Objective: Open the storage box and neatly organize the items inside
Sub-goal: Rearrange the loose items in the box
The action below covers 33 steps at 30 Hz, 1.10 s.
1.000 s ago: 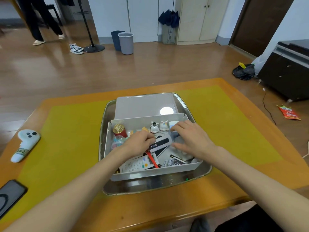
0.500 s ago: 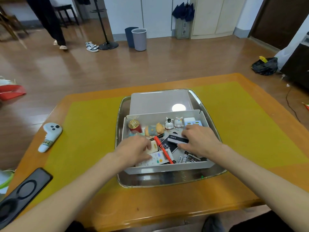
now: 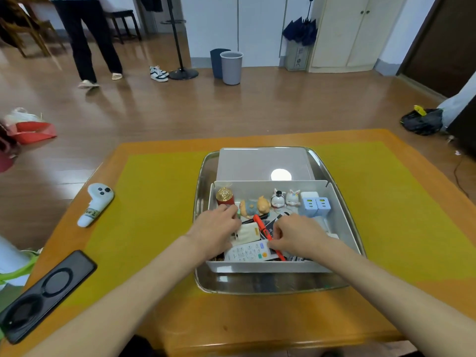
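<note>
The storage box [image 3: 345, 228] is sitting open in a shiny metal tray [image 3: 257, 286] on the counter [image 3: 159, 207]. The box is light grey, and its long side is running left to right. Its lid [image 3: 257, 163] is lying flat in the tray just behind it.

Along the back wall of the box, things are standing in a row: one red jar with a gold top [image 3: 225, 197], one orange and blue toy lying on its side [image 3: 253, 206], two small white bunny figures [image 3: 286, 199] and two pale blue chargers [image 3: 316, 206]. In the middle, one orange pen [image 3: 262, 226] is lying at a slant, its top end pointing to the back left. One white remote [image 3: 248, 252] is lying near the front wall, its long side going left to right, next to one cream block [image 3: 247, 233].

Both hands are reaching into the box. The left hand [image 3: 215, 228] is lying palm down, loosely curled, with its fingertips near the red jar; whether it is holding anything is not clear. The right hand [image 3: 296, 234] is curled, its fingertips pinching at the right end of the remote by the pen.

On the counter to the left, one white controller [image 3: 95, 203] and one black phone [image 3: 45, 295] are lying well apart from the tray.
</note>
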Available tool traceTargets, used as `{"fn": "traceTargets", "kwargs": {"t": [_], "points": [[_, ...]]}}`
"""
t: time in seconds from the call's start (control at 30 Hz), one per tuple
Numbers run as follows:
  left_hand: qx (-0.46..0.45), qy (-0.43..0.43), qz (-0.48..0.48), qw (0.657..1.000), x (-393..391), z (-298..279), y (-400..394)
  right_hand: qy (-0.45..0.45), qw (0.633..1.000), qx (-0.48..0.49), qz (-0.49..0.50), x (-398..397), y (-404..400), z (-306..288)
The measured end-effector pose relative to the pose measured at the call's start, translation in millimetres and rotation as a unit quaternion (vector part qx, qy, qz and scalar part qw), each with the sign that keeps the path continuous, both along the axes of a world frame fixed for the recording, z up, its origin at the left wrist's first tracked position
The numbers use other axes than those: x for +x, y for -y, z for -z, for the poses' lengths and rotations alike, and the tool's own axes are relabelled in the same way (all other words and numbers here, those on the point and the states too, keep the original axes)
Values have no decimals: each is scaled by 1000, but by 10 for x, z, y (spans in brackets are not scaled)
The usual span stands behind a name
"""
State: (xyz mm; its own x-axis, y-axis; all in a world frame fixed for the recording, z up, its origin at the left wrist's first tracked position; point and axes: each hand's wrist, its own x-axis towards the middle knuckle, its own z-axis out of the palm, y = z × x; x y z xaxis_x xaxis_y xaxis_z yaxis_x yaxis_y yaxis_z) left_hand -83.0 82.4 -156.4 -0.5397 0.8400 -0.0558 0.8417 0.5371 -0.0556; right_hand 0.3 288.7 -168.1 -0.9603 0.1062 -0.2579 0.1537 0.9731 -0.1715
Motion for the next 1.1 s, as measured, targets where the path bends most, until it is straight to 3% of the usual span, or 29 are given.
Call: {"fn": "traceTargets", "kwargs": {"t": [0.37, 0.57, 0.83, 0.9, 1.0, 1.1], "points": [[-6, -26, -12, 1000, -36, 96, -51, -50, 966, -210, 140, 72, -324, -117], [-25, -52, -26, 998, 66, 69, -155, -63, 960, -213, 168, 147, -454, -101], [30, 9, -20, 999, 75, 113, -215, -22, 992, 2, 125, 180, -682, -107], [65, 42, -18, 997, 36, 85, -207, -65, 990, 59, 107, 189, -678, -104], [148, 103, -41, 983, -34, -8, -235, -168, 984, -46, 49, 183, -581, -132], [218, 143, -47, 964, -93, -45, -314, -147, 977, -150, -43, 126, -381, -185]]}}
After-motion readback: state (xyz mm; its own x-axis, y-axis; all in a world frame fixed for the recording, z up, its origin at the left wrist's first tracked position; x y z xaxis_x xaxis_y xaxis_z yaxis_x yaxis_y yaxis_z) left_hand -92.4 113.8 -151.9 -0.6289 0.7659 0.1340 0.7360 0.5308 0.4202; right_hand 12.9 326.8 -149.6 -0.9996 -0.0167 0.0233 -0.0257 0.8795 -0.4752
